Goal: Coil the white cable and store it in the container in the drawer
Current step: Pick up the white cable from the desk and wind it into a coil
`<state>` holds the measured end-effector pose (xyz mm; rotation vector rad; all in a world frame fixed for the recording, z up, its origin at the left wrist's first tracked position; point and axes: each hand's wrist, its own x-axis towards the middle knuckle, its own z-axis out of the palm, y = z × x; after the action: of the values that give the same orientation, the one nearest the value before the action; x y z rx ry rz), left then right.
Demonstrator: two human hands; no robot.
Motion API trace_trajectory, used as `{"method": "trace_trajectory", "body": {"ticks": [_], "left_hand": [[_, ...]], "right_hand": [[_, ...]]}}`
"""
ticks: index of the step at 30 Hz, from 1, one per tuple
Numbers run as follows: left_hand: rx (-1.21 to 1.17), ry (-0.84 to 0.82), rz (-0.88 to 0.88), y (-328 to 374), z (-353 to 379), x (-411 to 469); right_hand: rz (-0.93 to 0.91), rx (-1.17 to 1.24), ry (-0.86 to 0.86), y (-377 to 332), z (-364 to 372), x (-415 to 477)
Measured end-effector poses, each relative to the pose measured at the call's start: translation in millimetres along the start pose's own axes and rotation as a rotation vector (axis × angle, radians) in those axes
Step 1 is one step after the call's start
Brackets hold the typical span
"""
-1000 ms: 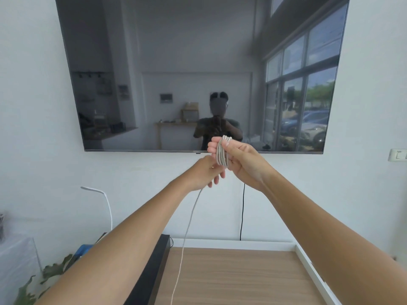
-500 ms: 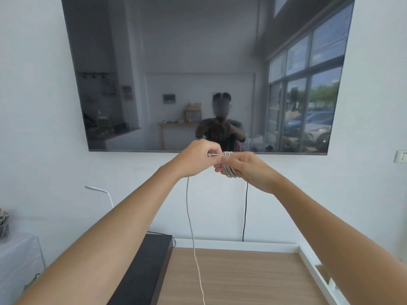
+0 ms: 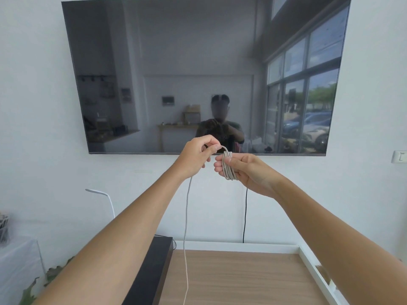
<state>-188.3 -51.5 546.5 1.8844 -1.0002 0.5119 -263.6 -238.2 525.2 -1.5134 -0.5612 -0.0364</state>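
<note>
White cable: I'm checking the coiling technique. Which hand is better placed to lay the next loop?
The left hand: it pinches the free run of the white cable, whose tail hangs below it. The right hand is busy holding the coil.

- Bright, even daylight fills the room; shadows on the white wall [image 3: 363, 106] are faint.
- The dark television screen [image 3: 198, 73] mirrors bright windows on its right.
- Wide-angle lens bends the screen's edges.
- Focus slightly soft throughout.

White cable [image 3: 186, 249] tail cut off at btm edge
</note>
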Motion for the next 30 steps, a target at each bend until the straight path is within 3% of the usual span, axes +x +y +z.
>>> {"method": "trace_trajectory", "body": {"ticks": [4,8,13,16,20,30], "left_hand": [[-0.129,0.011,-0.111,-7.0,18.3,-13.2],[-0.121,-0.180,-0.161,-10.7,36.3,-37.0],[0.123,-0.338,-0.101,0.3,29.9,-42.4],[0.202,-0.266,-0.037,5.2,6.1,-31.6],[0.222,-0.209,-0.050,5.7,-15.2,-18.0],[0.139,-0.152,0.006,5.3,-2.4,-4.9]], "right_hand": [[-0.090,0.082,-0.023,-4.6,21.3,6.5],[-0.187,0.194,0.159,-9.2,27.2,16.1],[-0.193,-0.253,0.344,3.8,14.7,16.0],[-0.143,-0.450,0.271,11.8,11.3,10.7],[0.014,-0.384,0.052,12.2,11.2,5.7],[0.037,-0.155,0.097,10.8,-0.6,3.0]]}}
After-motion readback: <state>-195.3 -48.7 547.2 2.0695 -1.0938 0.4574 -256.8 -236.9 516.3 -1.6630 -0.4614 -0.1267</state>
